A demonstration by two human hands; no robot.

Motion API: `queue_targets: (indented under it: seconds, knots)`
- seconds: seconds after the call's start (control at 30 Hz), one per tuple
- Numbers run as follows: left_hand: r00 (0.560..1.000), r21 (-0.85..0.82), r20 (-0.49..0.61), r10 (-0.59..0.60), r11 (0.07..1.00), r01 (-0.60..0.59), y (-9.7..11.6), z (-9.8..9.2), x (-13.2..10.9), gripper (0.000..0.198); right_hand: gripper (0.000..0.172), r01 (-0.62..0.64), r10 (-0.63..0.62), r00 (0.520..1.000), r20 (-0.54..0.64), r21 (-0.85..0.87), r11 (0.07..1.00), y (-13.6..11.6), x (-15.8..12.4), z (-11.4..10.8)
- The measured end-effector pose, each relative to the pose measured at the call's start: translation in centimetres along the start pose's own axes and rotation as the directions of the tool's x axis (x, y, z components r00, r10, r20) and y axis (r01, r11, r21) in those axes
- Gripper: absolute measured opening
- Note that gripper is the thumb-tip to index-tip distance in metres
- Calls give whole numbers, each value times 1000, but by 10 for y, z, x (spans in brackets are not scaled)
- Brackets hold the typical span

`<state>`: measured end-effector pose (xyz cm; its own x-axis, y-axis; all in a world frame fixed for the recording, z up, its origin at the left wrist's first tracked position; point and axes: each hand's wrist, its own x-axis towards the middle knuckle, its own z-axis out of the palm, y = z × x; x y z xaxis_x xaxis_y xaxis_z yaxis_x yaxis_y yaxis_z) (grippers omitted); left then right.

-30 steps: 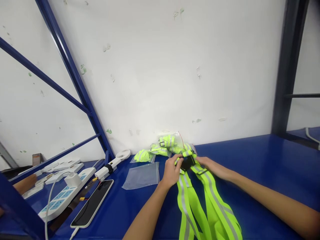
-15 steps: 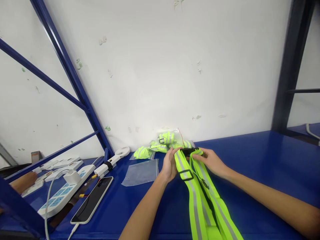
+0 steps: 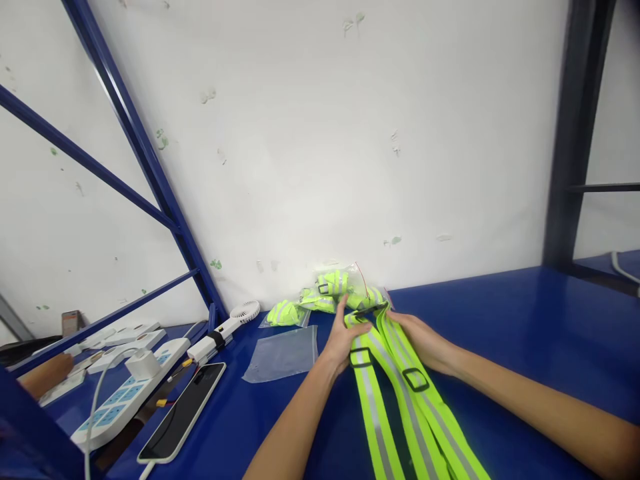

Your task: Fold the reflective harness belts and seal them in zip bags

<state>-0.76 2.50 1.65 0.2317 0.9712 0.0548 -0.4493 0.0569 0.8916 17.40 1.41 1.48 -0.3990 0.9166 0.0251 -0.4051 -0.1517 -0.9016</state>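
Note:
A neon yellow-green reflective strap (image 3: 417, 417) with grey stripes and black slide buckles hangs from both hands, its long bands running down past the bottom edge. My left hand (image 3: 343, 337) is closed on its upper left end, thumb over the band. On the other side my right hand (image 3: 417, 340) grips the top right end, its fingertips partly hidden behind the bands. A dark piece, partly covered, joins the bands between the hands. Just beyond lie clear bags (image 3: 333, 285) with similar folded straps. Left of my left hand, a flat clear plastic bag (image 3: 283, 353) rests on the blue table.
A white handheld fan (image 3: 244, 312), a smartphone (image 3: 183, 413) on a cable and a white power strip (image 3: 120, 400) lie at left. A blue metal frame (image 3: 150, 160) rises there, with another person's hand (image 3: 47, 375) beyond it. A white wall stands behind the blue table (image 3: 480, 313).
The strap's bands have spread apart, and both buckles now face me more openly. My hands have turned slightly around its top end. The view has tilted a little upward.

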Motion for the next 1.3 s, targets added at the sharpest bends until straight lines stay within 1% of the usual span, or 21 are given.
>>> queue_targets:
  seconds: [0.07, 0.1, 0.2, 0.27, 0.4, 0.47, 0.57, 0.6, 0.67, 0.73, 0.77, 0.87, 0.9, 0.93, 1.0, 1.03, 1.07, 1.1, 1.17, 1.23, 1.3]
  knots:
    - [988, -29, -139, 63, 997, -67, -2, -4, 7, 104, 26, -11, 10, 998, 58, 8, 1000, 4, 5, 5]
    - [984, -48, -165, 61, 996, -70, -3, -6, 10, 95, 24, -6, 5, 998, 66, 12, 1000, 6, 10, 9]
    - [993, -76, -121, 3, 997, -12, -3, -15, 15, 58, 19, 14, -15, 999, 35, 26, 1000, 12, 24, 19]
    - [996, -66, -93, -7, 998, 1, -2, -21, 14, 47, 18, 15, -16, 1000, 20, 35, 999, 16, 30, 25]
    - [998, -59, -57, -14, 998, 10, -1, -21, 7, 49, 17, 12, -11, 999, -48, 14, 1000, 23, 32, 26]
    - [999, -81, 29, -38, 996, 40, -2, -16, 3, 49, 16, 35, -35, 996, -86, 2, 999, 25, 30, 21]
    - [982, -117, 171, -74, 989, 95, -4, -8, -1, 50, 13, 87, -87, 988, -129, -4, 996, 25, 30, 13]
    - [981, -113, 176, -79, 988, 100, -4, -5, -2, 53, 13, 102, -103, 984, -147, -15, 995, 25, 31, 11]
    - [990, -75, 123, -64, 994, 74, -4, -2, -2, 59, 14, 120, -127, 975, -180, -50, 991, 26, 31, 8]
    - [999, 2, 45, -18, 1000, 18, -5, -2, 0, 59, 20, 132, -147, 969, -200, -87, 987, 28, 32, 7]
    - [1000, 47, 22, 7, 999, -8, -6, -2, 1, 57, 29, 145, -166, 964, -207, -116, 983, 28, 31, 6]
    - [998, 198, 5, 56, 979, -56, -9, -5, 4, 51, 68, 232, -294, 933, -208, -277, 932, 29, 29, 4]
    - [997, 254, -3, 74, 965, -71, -10, -6, 5, 50, 75, 283, -366, 911, -190, -357, 890, 29, 28, 3]
    - [995, 307, -14, 98, 948, -89, -12, -7, 5, 50, 73, 339, -444, 881, -164, -436, 834, 29, 27, 3]
    - [984, 398, -34, 176, 905, -148, -17, -5, 6, 48, 50, 435, -583, 805, -111, -557, 707, 29, 26, 3]
    - [970, 435, -41, 238, 878, -197, -20, -4, 6, 46, 39, 464, -629, 771, -95, -594, 658, 30, 25, 4]
    - [950, 464, -47, 309, 849, -253, -23, -2, 6, 43, 32, 477, -655, 751, -89, -613, 630, 30, 25, 5]
    - [925, 483, -54, 376, 821, -306, -26, 0, 5, 39, 30, 480, -658, 748, -86, -615, 626, 30, 24, 6]
    - [885, 483, -77, 458, 794, -369, -31, 3, 5, 32, 32, 472, -633, 769, -92, -586, 659, 29, 22, 9]
    - [892, 428, -110, 439, 831, -356, -34, 4, 5, 28, 32, 449, -597, 794, -114, -553, 702, 26, 21, 12]
    - [921, 332, -143, 364, 894, -302, -35, 3, 6, 29, 30, 411, -553, 821, -143, -523, 746, 22, 20, 12]
